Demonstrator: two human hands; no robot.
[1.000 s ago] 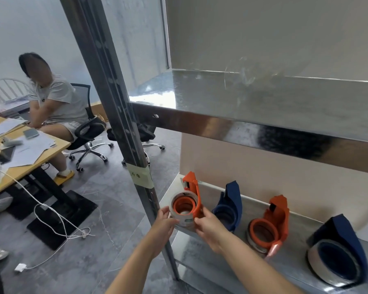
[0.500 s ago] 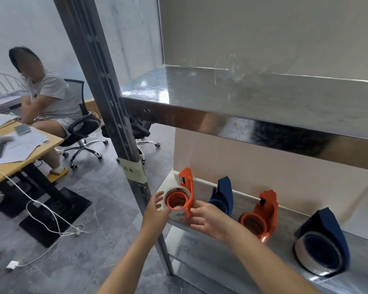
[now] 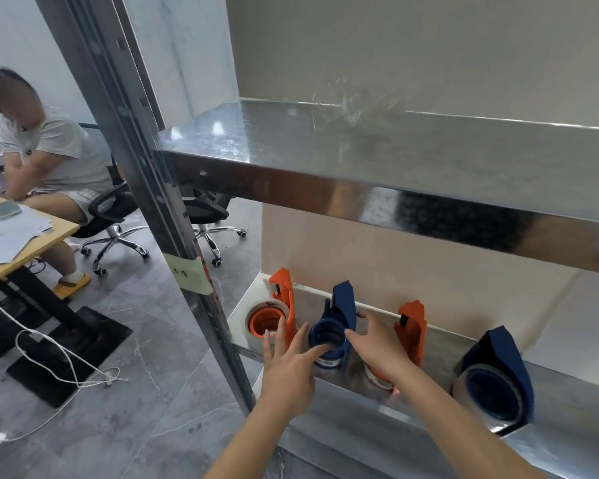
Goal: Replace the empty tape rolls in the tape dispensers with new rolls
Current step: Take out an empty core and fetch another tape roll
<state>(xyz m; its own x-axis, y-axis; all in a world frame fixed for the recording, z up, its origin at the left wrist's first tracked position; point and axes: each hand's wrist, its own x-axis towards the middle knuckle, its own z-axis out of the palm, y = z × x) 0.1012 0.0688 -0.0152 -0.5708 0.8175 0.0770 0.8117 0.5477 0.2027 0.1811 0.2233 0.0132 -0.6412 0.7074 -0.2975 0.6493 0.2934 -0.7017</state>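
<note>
Both of my hands are spread and closing around nothing yet: my left hand (image 3: 287,366) has let go of the orange plastic tape dispenser with a clear roll (image 3: 272,318), which a second ago I was holding between both hands at the left end of the shelf. It now stands on its own on the lower steel shelf (image 3: 388,423), just beside the steel upright post (image 3: 173,236).

My left fingers reach to the rim of the dark blue plastic tape dispenser (image 3: 332,331) next along, seemingly touching its round hub, while my right hand (image 3: 377,345) comes in from the other side, fingers open just beside its blue body. Whether either hand presses it, I cannot tell.

I judge that the first orange dispenser is finished and set back, and that the blue one is the next to be lifted out. A second orange tape dispenser (image 3: 410,331) stands partly hidden behind my right wrist, and a larger dark blue dispenser carrying a clear roll (image 3: 495,383) sits well apart to the right.
</note>
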